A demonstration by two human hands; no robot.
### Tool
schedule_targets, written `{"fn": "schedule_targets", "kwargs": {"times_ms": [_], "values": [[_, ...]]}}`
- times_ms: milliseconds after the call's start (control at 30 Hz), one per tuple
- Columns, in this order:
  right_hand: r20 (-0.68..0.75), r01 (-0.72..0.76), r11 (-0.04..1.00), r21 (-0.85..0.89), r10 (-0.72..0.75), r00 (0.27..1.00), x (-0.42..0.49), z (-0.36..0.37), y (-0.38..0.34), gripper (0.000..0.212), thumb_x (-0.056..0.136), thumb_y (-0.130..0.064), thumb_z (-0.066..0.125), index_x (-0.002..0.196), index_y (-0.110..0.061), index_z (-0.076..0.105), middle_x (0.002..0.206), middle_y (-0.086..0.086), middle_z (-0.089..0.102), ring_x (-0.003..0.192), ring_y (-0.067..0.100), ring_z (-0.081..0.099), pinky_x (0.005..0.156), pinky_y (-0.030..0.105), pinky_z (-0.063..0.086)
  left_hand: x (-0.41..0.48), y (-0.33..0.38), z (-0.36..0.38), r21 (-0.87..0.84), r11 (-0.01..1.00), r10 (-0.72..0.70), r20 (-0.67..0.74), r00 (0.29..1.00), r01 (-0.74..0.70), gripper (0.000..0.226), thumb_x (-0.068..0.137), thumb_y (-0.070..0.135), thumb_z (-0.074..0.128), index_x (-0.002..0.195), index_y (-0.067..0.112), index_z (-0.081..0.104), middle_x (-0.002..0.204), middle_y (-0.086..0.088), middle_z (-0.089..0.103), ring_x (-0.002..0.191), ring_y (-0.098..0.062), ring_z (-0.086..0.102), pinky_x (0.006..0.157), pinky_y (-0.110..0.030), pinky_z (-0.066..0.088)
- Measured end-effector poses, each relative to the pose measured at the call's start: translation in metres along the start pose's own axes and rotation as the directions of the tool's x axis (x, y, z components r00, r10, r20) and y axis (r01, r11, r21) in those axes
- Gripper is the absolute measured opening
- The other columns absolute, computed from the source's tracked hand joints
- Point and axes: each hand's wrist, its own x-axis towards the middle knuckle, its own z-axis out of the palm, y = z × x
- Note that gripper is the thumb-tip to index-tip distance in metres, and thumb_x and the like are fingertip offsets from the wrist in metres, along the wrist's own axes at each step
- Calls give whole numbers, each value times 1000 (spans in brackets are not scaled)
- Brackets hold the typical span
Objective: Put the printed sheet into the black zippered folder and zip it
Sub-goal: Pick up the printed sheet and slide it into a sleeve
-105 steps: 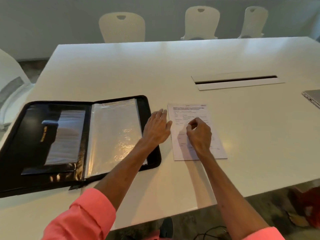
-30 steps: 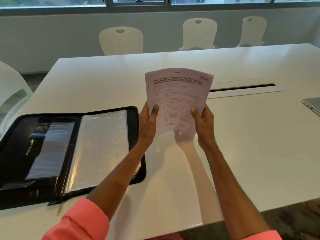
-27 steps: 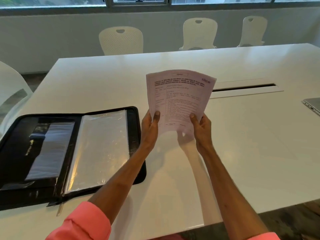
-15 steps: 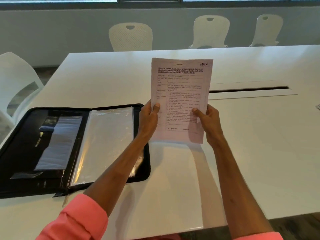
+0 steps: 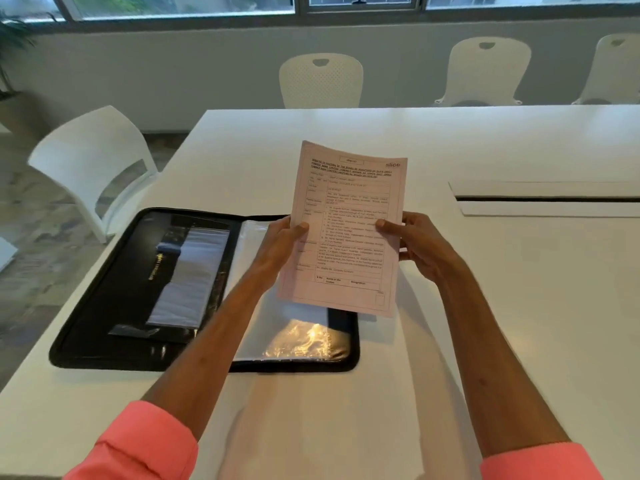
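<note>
- printed sheet (image 5: 348, 230): pale pink, black text in ruled table rows (grey logo at top corner)
- zippered folder (image 5: 114, 292): black, with glossy clear sleeves
- desk (image 5: 519, 306): plain white
- sleeves (image 5: 138, 445): coral pink
- chairs (image 5: 320, 81): white

The printed sheet (image 5: 346, 230) was flat on the surface (image 5: 485, 306) before. Now the left hand (image 5: 280, 244) and right hand (image 5: 415, 240) hold it up by its sides, over the open black folder's (image 5: 104, 289) right half.
</note>
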Motion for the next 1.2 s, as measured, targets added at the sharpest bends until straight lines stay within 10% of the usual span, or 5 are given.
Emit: {"fn": "schedule_targets", "kwargs": {"times_ms": [600,900,1200], "values": [[23,29,991,-131,-26,999,83,105,-21,30,97,-26,81,122,-11,75,110,8,84,98,29,83,81,48,68,48,-34,-115,-61,997,-44,-47,998,41,29,112,34,53,132,25,73,118,1,81,110,-22,78,100,-49,60],[-333,108,982,157,-50,942,109,101,-21,11,102,-19,74,112,-16,74,94,-2,82,83,18,81,65,37,66,83,-57,-133,152,988,68,-299,952,-23,32,114,15,40,124,11,70,118,-5,76,101,-18,77,94,-38,64],[-480,198,911,363,0,878,136,111,-23,18,103,-19,73,121,-20,74,101,-1,81,84,10,79,68,38,67,103,-98,-107,793,508,302,202,932,-337,40,109,24,57,148,20,62,158,-2,54,153,-25,39,127,-51,34]]}}
